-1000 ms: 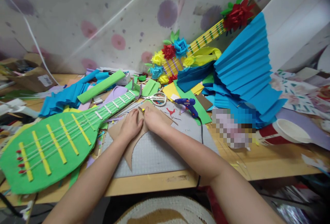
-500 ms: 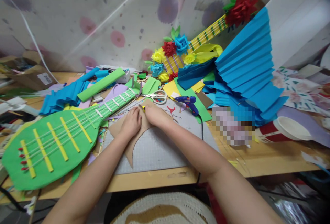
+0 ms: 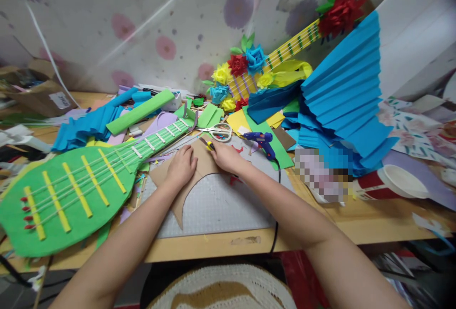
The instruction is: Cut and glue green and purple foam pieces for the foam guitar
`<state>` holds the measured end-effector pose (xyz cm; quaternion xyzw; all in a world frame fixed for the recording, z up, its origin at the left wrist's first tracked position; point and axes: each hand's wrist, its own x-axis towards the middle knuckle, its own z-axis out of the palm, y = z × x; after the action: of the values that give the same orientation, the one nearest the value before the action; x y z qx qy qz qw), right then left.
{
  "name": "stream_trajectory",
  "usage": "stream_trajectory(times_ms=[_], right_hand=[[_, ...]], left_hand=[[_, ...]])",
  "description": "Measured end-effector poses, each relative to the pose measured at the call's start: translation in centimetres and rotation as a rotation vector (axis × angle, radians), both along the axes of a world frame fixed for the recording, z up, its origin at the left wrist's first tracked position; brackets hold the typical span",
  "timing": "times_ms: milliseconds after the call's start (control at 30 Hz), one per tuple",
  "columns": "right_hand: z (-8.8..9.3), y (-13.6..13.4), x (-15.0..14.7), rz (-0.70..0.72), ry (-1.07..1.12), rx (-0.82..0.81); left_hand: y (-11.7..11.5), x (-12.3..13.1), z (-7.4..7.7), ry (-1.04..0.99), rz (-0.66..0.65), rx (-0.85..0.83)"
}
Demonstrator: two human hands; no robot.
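A piece of brown cardboard with a curved cut edge lies on the grey cutting mat. My left hand rests on its left part, fingers laid out flat and pressing down. In my right hand is a yellow and black utility knife, its tip over the cardboard's upper part; the fingers are closed around it. White-handled scissors lie just beyond the knife. A blue glue gun rests to the right of my right hand.
A green paper guitar with strings lies at left. Behind stand a flower-covered yellow guitar and a pleated blue paper fan. Paper scraps crowd the back. A paper bucket lies at right; the glue gun's cord hangs over the front edge.
My right hand has moved right with the utility knife, lifting away from the left hand and showing more of the cardboard. My left hand stays nearly in place. The view has shifted slightly.
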<state>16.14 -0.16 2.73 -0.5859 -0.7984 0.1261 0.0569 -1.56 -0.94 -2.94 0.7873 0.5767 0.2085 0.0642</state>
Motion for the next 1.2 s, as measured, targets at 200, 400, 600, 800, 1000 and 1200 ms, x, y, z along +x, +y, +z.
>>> stream_trajectory(times_ms=[200,400,600,800,1000,1200], right_hand=[[0.5,-0.8,-2.8,0.083,-0.138,0.008],[2.4,-0.9,-3.5,0.147,-0.257,-0.037],[3.0,-0.4,-4.8,0.192,-0.39,-0.091],[2.9,0.3,-5.1,0.282,-0.409,-0.08],[3.4,-0.7,-4.4,0.228,-0.426,-0.115],[4.2,-2.1,-4.1,0.076,-0.381,-0.208]], left_hand=[[0.1,-0.1,-0.5,-0.008,0.002,0.042],[0.3,-0.1,-1.1,-0.047,0.007,0.086],[0.3,0.0,-1.1,-0.02,-0.005,0.088],[0.0,0.4,-0.6,0.007,0.003,0.059],[-0.2,0.8,0.0,0.034,0.057,-0.002],[-0.5,0.9,0.4,0.03,0.065,-0.012]])
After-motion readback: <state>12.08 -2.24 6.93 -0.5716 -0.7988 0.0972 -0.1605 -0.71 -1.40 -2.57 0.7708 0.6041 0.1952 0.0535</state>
